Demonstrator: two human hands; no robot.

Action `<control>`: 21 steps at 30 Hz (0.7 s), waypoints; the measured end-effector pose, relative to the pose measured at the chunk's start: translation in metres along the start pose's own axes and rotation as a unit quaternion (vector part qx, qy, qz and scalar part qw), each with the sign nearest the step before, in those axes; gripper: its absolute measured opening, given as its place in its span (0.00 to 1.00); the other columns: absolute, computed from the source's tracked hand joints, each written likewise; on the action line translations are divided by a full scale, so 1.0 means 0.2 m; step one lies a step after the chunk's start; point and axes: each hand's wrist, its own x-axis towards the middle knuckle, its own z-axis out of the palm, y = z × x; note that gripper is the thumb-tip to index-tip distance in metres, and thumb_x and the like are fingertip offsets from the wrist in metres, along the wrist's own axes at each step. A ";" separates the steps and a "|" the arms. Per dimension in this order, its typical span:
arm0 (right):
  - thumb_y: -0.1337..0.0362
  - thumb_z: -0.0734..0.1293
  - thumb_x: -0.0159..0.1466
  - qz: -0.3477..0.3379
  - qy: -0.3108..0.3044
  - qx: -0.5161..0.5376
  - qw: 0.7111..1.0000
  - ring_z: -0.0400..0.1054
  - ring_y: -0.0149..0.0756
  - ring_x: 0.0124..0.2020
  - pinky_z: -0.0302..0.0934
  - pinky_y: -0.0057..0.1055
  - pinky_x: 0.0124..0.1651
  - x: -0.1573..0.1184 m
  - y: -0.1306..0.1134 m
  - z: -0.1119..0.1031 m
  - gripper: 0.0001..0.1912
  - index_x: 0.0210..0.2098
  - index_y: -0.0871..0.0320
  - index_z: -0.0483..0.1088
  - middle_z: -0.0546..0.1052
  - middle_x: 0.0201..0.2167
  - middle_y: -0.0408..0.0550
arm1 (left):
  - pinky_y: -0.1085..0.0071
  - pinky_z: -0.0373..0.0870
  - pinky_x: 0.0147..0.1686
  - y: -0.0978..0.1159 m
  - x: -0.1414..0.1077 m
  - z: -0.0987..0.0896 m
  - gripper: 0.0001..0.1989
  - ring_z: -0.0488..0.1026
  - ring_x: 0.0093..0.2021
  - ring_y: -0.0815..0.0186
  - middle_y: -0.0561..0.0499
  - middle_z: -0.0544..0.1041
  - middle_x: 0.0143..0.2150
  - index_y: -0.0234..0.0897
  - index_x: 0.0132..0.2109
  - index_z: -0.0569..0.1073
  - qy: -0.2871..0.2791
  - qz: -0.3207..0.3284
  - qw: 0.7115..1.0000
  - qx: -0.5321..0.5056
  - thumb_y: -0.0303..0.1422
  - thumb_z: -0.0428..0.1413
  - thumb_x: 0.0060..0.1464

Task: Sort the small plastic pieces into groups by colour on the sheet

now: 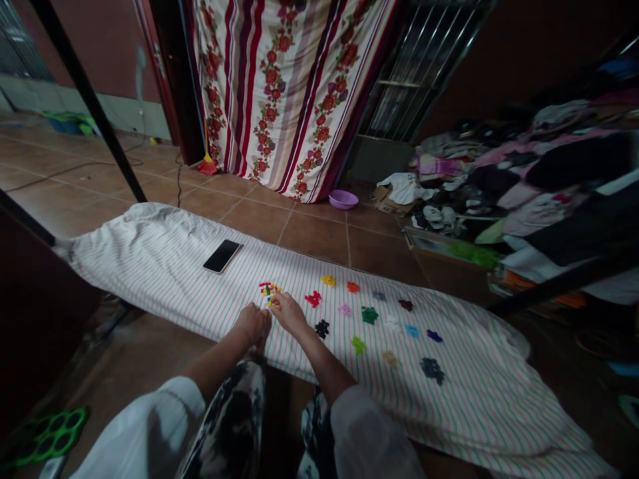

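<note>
My left hand [252, 324] is closed at the near edge of the striped cloth [164, 266], and whatever its fingers hold is hidden. Pinched fingertips of my right hand [290, 313] touch the near side of a mixed pile of small red, yellow, green and white pieces [268, 289]. Anything in that pinch is too small to name. To the right, the pieces lie sorted by colour, among them red pieces [313, 299], black pieces [322, 328], yellow pieces [328, 281], pink pieces [344, 309] and dark green pieces [369, 315].
A phone [222, 256] lies on the cloth left of the hands. Further right are orange [353, 287], lime [358, 344], blue [412, 330] and dark grey piles [432, 370]. Beyond, a purple basin [343, 199] sits on the tiles beside heaped clothes [539, 159].
</note>
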 end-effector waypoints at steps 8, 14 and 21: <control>0.69 0.60 0.64 0.027 0.028 -0.053 0.998 0.68 0.35 0.40 0.60 0.29 0.42 -0.04 -0.04 0.03 0.09 0.38 0.55 0.71 0.72 0.39 0.48 | 0.63 0.62 0.48 0.00 -0.02 -0.02 0.18 0.74 0.47 0.55 0.36 0.77 0.44 0.29 0.50 0.71 -0.005 0.003 1.000 0.003 0.29 0.58 0.52; 0.68 0.60 0.66 0.012 0.047 -0.062 0.997 0.66 0.37 0.41 0.60 0.31 0.45 -0.06 -0.02 0.07 0.08 0.37 0.54 0.70 0.72 0.38 0.48 | 0.64 0.64 0.45 0.01 -0.03 -0.04 0.17 0.74 0.48 0.54 0.35 0.77 0.45 0.29 0.50 0.71 -0.001 -0.010 1.000 -0.005 0.28 0.56 0.53; 0.66 0.60 0.66 0.006 0.061 -0.015 0.998 0.67 0.37 0.42 0.61 0.31 0.47 -0.07 0.01 0.07 0.07 0.38 0.54 0.70 0.73 0.38 0.48 | 0.64 0.65 0.45 0.01 -0.02 -0.04 0.18 0.74 0.48 0.54 0.35 0.77 0.45 0.31 0.50 0.71 -0.006 -0.014 1.000 -0.011 0.27 0.56 0.51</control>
